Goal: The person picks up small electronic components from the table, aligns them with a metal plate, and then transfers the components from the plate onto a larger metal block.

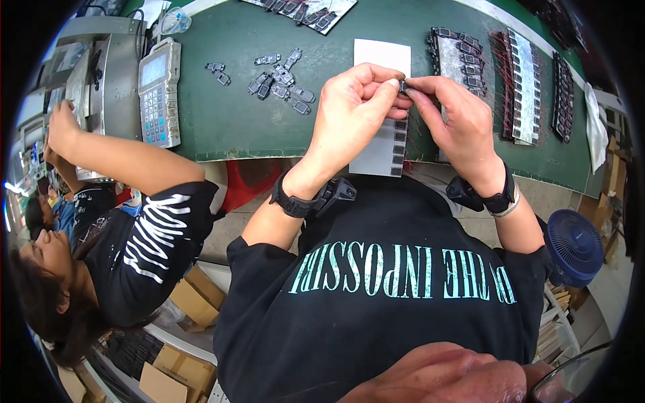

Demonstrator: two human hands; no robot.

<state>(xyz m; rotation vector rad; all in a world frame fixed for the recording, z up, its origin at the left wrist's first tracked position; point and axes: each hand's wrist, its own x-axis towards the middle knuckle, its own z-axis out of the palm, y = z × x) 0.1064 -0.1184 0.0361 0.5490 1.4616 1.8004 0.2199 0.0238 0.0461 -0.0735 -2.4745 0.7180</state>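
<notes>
Over a white sheet (pixel 380 54) my two hands meet, fingertips almost touching. Between them is a small black rectangular part (pixel 403 86), mostly covered by the fingers. My left hand (pixel 355 104) pinches it with thumb and forefinger, other fingers curled. My right hand (pixel 460 111) pinches its other side. Below my hands, several small black parts (pixel 398 151) line the sheet's right edge, with thin red wires (pixel 422 127) beside them. On the green table (pixel 222 124) to the left lies a loose group of black plastic pieces (pixel 282 77).
Right of my hands are a board of black parts (pixel 457 60), a wired strip (pixel 525 87) and a dark strip (pixel 562 97). A keypad device (pixel 160 94) stands left, beside a co-worker's arm (pixel 134 154). A blue fan (pixel 575 247) is at lower right.
</notes>
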